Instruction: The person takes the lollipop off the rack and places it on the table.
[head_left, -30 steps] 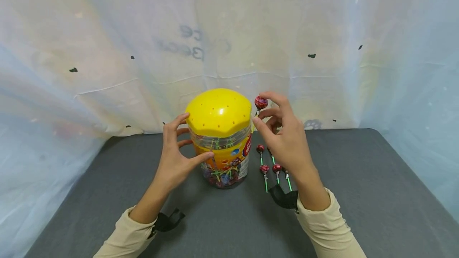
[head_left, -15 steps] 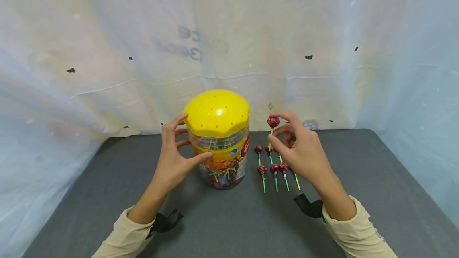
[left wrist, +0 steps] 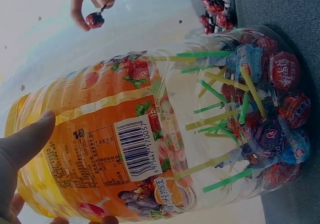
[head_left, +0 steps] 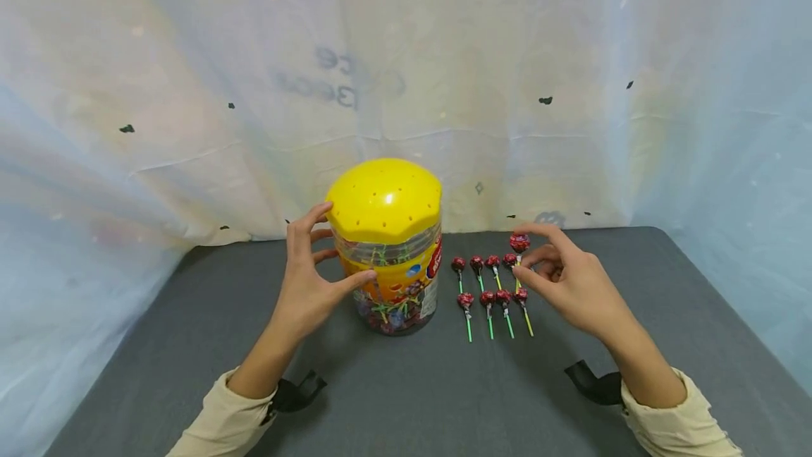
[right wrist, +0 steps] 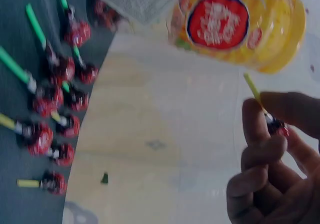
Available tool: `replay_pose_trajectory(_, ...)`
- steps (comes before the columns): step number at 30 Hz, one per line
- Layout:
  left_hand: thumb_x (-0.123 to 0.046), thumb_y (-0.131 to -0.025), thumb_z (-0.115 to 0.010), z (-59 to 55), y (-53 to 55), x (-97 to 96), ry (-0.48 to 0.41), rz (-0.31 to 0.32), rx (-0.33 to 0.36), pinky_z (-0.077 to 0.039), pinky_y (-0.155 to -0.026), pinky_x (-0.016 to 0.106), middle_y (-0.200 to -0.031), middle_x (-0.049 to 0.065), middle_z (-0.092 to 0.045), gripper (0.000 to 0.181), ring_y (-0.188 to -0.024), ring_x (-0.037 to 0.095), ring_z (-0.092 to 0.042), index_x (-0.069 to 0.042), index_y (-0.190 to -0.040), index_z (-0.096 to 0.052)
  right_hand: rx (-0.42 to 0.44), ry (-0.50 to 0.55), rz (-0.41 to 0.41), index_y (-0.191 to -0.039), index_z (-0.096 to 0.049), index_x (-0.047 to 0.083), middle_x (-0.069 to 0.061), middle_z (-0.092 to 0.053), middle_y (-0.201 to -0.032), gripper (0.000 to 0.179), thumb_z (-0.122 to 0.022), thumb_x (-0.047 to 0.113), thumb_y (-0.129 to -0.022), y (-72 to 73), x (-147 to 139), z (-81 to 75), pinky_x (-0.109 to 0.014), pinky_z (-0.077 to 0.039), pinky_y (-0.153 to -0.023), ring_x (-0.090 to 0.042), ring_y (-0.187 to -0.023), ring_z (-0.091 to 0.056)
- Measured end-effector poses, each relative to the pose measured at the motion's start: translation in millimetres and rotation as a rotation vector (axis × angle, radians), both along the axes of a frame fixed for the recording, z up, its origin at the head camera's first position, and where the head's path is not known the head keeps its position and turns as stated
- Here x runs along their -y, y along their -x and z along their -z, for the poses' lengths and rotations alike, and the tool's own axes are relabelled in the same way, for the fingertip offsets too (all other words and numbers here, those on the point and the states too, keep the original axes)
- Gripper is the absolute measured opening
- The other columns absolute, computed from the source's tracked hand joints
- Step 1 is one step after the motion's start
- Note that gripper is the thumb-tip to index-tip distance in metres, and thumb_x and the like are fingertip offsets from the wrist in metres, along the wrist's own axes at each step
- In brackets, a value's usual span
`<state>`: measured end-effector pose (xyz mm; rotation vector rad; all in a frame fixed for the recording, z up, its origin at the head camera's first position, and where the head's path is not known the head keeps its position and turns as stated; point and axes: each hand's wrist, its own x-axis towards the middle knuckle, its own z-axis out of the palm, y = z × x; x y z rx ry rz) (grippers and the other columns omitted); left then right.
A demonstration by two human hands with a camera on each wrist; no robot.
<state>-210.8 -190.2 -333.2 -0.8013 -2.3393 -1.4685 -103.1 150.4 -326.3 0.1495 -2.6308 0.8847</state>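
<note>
My left hand (head_left: 307,291) grips a clear plastic candy jar (head_left: 396,281) with a domed yellow lid (head_left: 387,196); its thumb lies across the front and the fingers curl round the left side. Lollipops (left wrist: 270,136) with green and yellow sticks show through the jar's clear lower part in the left wrist view. Above the table, my right hand (head_left: 574,284) pinches a red-wrapped lollipop (head_left: 520,242), head up. The yellow stick of that lollipop (right wrist: 252,87) passes between thumb and finger in the right wrist view. Under and left of this hand lie several red lollipops (head_left: 487,298) in two rows.
A dark grey table (head_left: 406,400) carries the jar near its middle, with the lollipop rows just right of it. Behind the table's back edge hangs a pale curtain (head_left: 406,55) with dark specks. Black straps (head_left: 596,383) stick out at both wrists.
My right hand has moved right and down from beside the jar's lid, carrying the lollipop over the rows, more of which now show. My left hand stays on the jar.
</note>
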Motion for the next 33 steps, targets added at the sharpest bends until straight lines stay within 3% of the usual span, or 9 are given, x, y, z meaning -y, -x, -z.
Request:
replay_pose_trajectory(6, -0.012, -0.074, -0.089, -1.1, 0.9, 0.0, -0.002, -0.005, 0.001, -0.051, -0.099, 0.055, -0.147, 0.014, -0.024, 0.106, -0.131, 0.031, -0.041, -0.033, -0.154, -0.023, 0.134, -0.018, -0.028, -0.139, -0.046, 0.027, 0.001, -0.073, -0.095, 0.048, -0.067, 0.025, -0.096, 3.3, -15.6, -3.0, -0.025, -0.044, -0.055, -0.006, -0.063, -0.056)
replay_pose_trajectory(11, -0.012, -0.073, -0.089, -0.5, 1.4, 1.5, 0.004, -0.007, -0.003, -0.051, -0.099, 0.055, -0.147, 0.014, -0.025, 0.106, -0.13, 0.032, -0.042, -0.034, -0.154, -0.023, 0.239, -0.007, -0.078, -0.137, -0.046, 0.023, 0.0, -0.073, -0.096, 0.048, -0.068, 0.019, -0.095, 9.2, -23.3, 4.7, -0.027, -0.044, -0.055, -0.01, -0.065, -0.058)
replay_pose_trajectory(24, -0.012, -0.074, -0.089, 1.8, 1.0, 1.5, 0.002, 0.0, 0.0, -0.051, -0.099, 0.056, -0.146, 0.014, -0.025, 0.105, -0.129, 0.031, -0.041, -0.034, -0.154, -0.024, 0.368, -0.045, -0.087, -0.137, -0.046, 0.014, -0.001, -0.073, -0.09, 0.048, -0.068, 0.014, -0.094, 18.8, -49.0, 24.2, -0.029, -0.046, -0.06, -0.019, -0.078, -0.068)
replay_pose_trajectory(33, -0.012, -0.074, -0.089, 2.8, 1.7, 1.0, 0.005, -0.005, -0.009, -0.051, -0.098, 0.056, -0.146, 0.015, -0.026, 0.105, -0.129, 0.031, -0.042, -0.034, -0.153, -0.024, 0.415, -0.065, -0.075, -0.139, -0.049, 0.01, -0.003, -0.076, -0.091, 0.051, -0.069, 0.01, -0.092, 23.6, -55.1, 33.0, -0.027, -0.042, -0.057, -0.017, -0.074, -0.065)
